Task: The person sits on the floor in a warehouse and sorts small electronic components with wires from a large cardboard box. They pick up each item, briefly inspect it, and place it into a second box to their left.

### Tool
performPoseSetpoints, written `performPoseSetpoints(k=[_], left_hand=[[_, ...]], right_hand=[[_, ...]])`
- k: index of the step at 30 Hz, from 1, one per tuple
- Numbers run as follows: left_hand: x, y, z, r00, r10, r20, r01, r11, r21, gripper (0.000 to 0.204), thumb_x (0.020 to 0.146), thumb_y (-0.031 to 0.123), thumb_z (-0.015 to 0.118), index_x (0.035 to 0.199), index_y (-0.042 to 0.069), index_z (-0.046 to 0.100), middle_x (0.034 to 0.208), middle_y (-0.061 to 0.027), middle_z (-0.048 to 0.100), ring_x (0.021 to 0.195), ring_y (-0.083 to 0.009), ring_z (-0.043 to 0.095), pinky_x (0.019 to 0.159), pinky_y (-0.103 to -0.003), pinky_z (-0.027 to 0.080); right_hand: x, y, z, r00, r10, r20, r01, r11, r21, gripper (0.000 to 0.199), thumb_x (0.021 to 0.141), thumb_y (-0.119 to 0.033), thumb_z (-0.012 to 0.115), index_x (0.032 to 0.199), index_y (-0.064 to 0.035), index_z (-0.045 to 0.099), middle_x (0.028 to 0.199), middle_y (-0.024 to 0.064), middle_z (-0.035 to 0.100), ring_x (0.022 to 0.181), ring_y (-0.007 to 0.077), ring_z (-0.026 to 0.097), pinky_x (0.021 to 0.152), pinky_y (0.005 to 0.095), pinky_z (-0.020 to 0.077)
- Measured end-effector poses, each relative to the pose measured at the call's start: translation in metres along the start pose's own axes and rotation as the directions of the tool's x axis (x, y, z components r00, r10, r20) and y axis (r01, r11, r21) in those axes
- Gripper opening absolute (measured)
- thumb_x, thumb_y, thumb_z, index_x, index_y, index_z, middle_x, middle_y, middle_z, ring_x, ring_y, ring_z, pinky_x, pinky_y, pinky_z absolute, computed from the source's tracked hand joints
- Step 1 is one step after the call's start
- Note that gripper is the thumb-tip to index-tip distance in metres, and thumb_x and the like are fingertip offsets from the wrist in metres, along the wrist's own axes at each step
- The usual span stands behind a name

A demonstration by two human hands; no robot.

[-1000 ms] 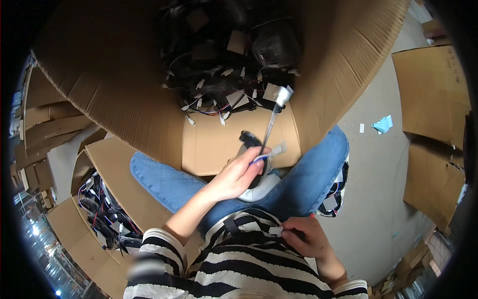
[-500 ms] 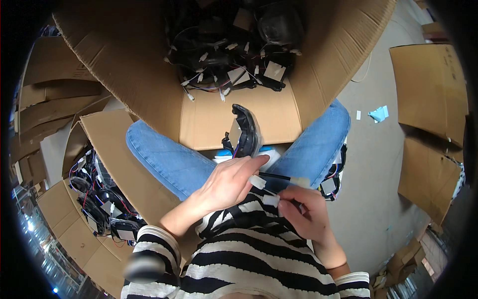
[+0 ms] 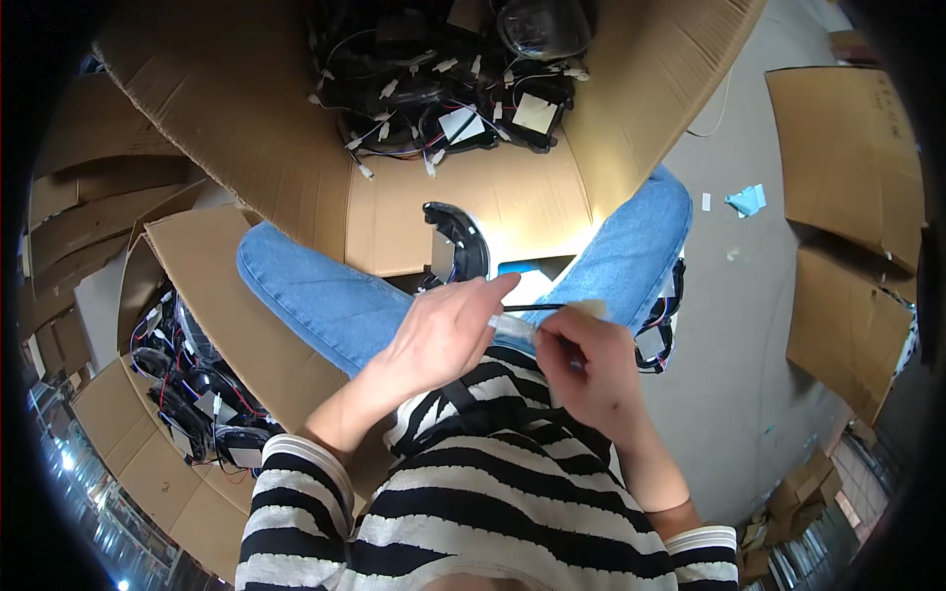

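Note:
My left hand (image 3: 434, 330) is closed around the lower end of a curved black lamp (image 3: 463, 241), whose clear lens side glows white. At its fingertips is a white plug connector (image 3: 510, 325). My right hand (image 3: 596, 369) pinches at the other end of that connector; the two white plug halves now meet in one line between my hands. A black cable (image 3: 532, 307) with a pale tag (image 3: 591, 307) runs just above the right fingers. My fingers hide part of the lamp and the connector ends.
Ahead, a large open carton (image 3: 463, 212) holds many black lamps (image 3: 424, 108) with white plugs. At the left, another carton (image 3: 207, 295) contains more lamps (image 3: 212, 394). Further lamps (image 3: 655, 330) lie beside my right leg. Folded cartons (image 3: 843, 167) and a blue scrap (image 3: 747, 201) are at right.
The two white plug halves, apart before, have come together. The lamp now shines, lighting the carton and my right leg. Lamp and left hand appear slightly further left.

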State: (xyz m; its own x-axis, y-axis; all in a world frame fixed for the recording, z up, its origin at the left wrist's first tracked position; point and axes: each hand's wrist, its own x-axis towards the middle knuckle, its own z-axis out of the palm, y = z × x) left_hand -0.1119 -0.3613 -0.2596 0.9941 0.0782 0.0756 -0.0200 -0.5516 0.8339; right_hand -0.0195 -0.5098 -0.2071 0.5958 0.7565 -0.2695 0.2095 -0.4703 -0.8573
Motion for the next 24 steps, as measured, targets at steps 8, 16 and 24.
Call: performPoseSetpoints(k=[8, 16, 24], left_hand=[[-0.001, -0.006, -0.015, 0.971, -0.240, 0.008, 0.221, 0.882, -0.416, 0.016, 0.077, 0.001, 0.052, 0.092, 0.001, 0.059, 0.067, -0.0068, 0.053, 0.058, -0.0132, 0.050, 0.052, -0.024, 0.039], [-0.011, -0.001, -0.024, 0.966, -0.234, 0.109, 0.250, 0.739, -0.626, 0.015, 0.079, 0.003, 0.052, 0.091, -0.001, 0.060, 0.072, -0.0069, 0.060, 0.060, -0.0115, 0.053, 0.055, -0.024, 0.041], [-0.012, -0.007, -0.029, 0.975, -0.049, 0.216, 0.194, 0.654, -0.731, 0.016, 0.081, 0.008, 0.048, 0.076, -0.004, 0.057, 0.068, -0.0089, 0.059, 0.059, -0.0172, 0.051, 0.053, -0.028, 0.039]], right_hand=[[-0.014, 0.009, -0.030, 0.999, -0.020, -0.030, 0.027, 0.968, 0.249, 0.007, 0.069, 0.006, 0.055, 0.073, 0.0002, 0.056, 0.060, 0.0034, 0.051, 0.047, 0.0099, 0.042, 0.044, 0.0220, 0.0331], [-0.012, -0.002, -0.044, 0.997, -0.058, 0.045, 0.040, 0.943, 0.331, 0.011, 0.065, 0.008, 0.057, 0.072, -0.0002, 0.056, 0.058, 0.0029, 0.049, 0.046, 0.0095, 0.039, 0.042, 0.0225, 0.0306], [-0.002, -0.005, -0.052, 0.979, -0.193, 0.061, 0.175, 0.959, 0.222, 0.011, 0.064, 0.006, 0.059, 0.072, -0.0006, 0.057, 0.057, 0.0032, 0.047, 0.046, 0.0121, 0.039, 0.044, 0.0238, 0.0316]])
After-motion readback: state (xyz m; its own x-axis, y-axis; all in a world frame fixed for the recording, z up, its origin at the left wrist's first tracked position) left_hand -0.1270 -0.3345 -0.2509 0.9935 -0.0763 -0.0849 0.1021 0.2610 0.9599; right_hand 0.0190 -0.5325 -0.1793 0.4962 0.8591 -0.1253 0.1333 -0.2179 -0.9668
